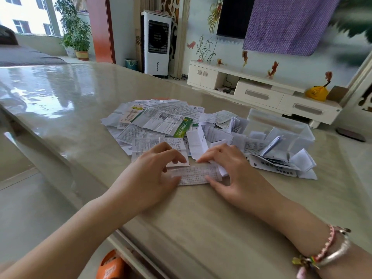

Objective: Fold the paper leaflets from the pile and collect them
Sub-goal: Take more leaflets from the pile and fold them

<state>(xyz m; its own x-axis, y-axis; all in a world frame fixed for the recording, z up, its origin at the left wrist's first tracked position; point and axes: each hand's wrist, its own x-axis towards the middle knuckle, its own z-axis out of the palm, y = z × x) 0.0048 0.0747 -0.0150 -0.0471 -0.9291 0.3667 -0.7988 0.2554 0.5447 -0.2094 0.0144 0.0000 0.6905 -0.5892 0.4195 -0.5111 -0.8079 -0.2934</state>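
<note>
Leaflet [194, 175], a narrow printed strip already folded lengthwise, is lying flat on the table [201, 218] at the centre of the frame, between the two hands. Left hand [153, 176] is covering the strip's left end: its fingers [177, 156] are bending down together onto the upper edge, while the thumb is pressing on the lower edge, so the paper is being pinned rather than lifted. Right hand [227, 170] is mirroring this on the strip's right end, its fingers [203, 158] reaching leftward, close together, along the upper edge and its thumb [211, 181] lying on the lower right corner. Fingertips of the two hands are sitting near one another above the strip, not touching.

Pile of unfolded leaflets [153, 119] is spreading just beyond the hands, toward the upper centre. Clear plastic box [281, 127] is standing at centre right, holding folded leaflets, with more folded leaflets [281, 160] heaping just in front of it and to its left.

Both ends of the strip are hiding under the palms, so its full length is not showing. Print on the papers is too small to read. Bracelets [330, 250] are circling the right wrist at lower right, partly cut off by the frame edge.
</note>
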